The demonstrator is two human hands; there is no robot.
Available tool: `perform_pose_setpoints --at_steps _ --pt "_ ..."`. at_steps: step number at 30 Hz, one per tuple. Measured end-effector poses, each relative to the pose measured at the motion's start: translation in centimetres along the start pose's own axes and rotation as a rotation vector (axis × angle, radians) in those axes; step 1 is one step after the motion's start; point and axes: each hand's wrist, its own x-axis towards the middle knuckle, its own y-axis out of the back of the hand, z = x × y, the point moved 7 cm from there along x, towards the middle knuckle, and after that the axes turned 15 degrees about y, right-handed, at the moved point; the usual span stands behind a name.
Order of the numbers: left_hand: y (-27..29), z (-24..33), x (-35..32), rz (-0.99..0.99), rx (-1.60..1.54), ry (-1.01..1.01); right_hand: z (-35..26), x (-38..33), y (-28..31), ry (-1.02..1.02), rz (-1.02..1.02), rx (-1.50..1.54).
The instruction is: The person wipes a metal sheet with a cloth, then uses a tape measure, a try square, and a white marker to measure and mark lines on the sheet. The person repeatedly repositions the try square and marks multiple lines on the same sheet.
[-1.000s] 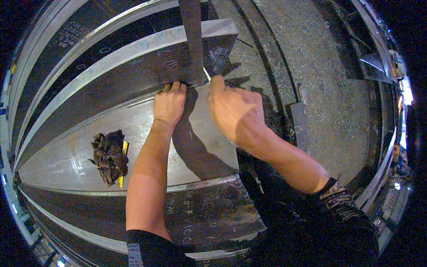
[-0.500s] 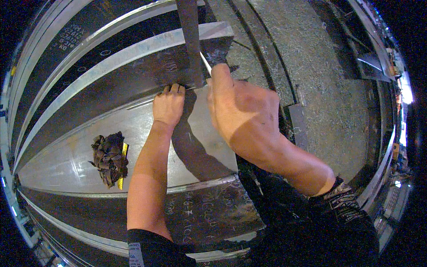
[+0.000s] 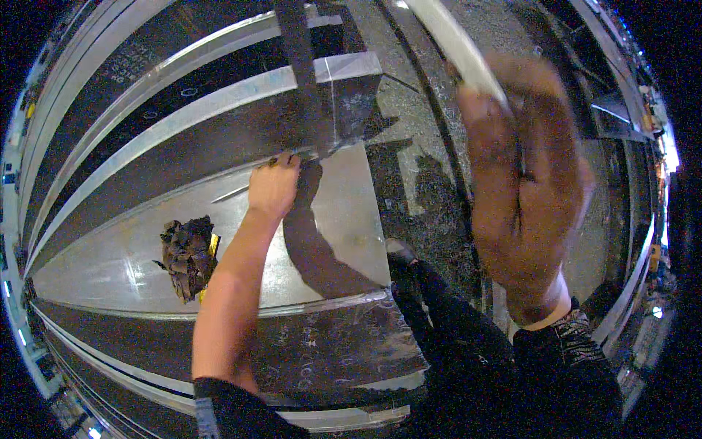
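Observation:
My left hand (image 3: pixel 274 190) rests on the pale top face of a long steel beam (image 3: pixel 333 249), its fingertips pressing the lower end of a dark flat metal bar (image 3: pixel 296 73) that lies across the beam. My right hand (image 3: pixel 526 190) is raised close to the camera and blurred. It is closed around a white stick (image 3: pixel 457 47) that points up and to the left. The right hand is well clear of the beam. My dark trouser legs (image 3: pixel 446 322) show beside the beam's end.
A crumpled dark pair of gloves or rag (image 3: pixel 186 252) with a small yellow object (image 3: pixel 212 245) beside it lies on the beam, left of my left forearm. More long steel beams (image 3: pixel 146 110) run parallel at the upper left. Gritty floor (image 3: pixel 431 146) lies to the right.
My right hand has lifted off the beam, up and to the right toward the camera, with the white stick in it. My left hand has stayed at the dark bar.

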Motion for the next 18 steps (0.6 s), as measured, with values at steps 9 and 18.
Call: perform_pose_setpoints --at_steps 9,18 --pt "8.8 -6.8 -7.3 -0.188 -0.096 0.014 12.7 -27.1 -8.6 -0.517 -0.952 -0.008" --pt "14.4 -8.0 -15.6 -0.456 -0.443 0.166 19.8 -60.4 -5.6 -0.723 -1.54 0.036"
